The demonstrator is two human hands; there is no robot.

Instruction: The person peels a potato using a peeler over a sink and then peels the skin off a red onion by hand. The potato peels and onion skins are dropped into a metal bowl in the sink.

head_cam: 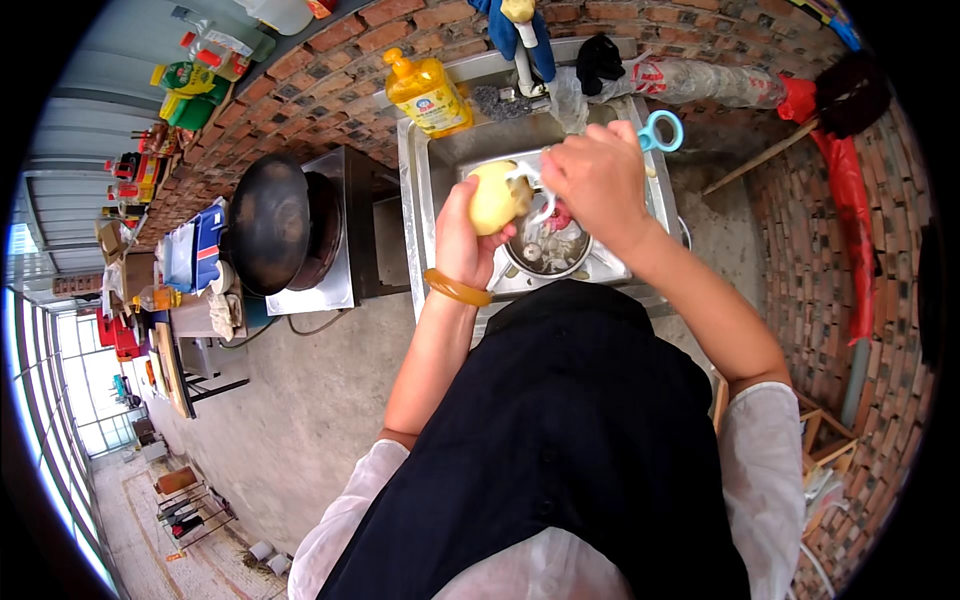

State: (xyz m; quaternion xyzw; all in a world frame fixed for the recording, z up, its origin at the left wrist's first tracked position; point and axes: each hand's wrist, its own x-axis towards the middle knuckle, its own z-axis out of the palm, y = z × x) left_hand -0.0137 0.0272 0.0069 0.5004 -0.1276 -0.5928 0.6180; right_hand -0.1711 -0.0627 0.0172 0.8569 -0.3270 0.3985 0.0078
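In my left hand (461,244) is a pale yellow, mostly peeled potato (491,199), with a brown patch on its right side. My right hand (598,180) grips a peeler whose light blue ring handle (661,131) sticks out beyond the fist. Its white head lies close against the potato's right side; whether the blade touches cannot be made out. Below both hands, a round metal pot (517,264) sits in the stainless steel sink (412,176). Inside it are a whitish bulb like garlic (532,252), a reddish-purple piece (557,217) and pale scraps, partly covered by my right hand.
A yellow dish soap bottle (429,94) stands at the sink's back left corner, beside a dark scouring pad (501,103) and the tap (527,71). Left of the sink, a black wok (270,225) rests on a metal stove (330,281). A brush-like tool (757,159) leans at right.
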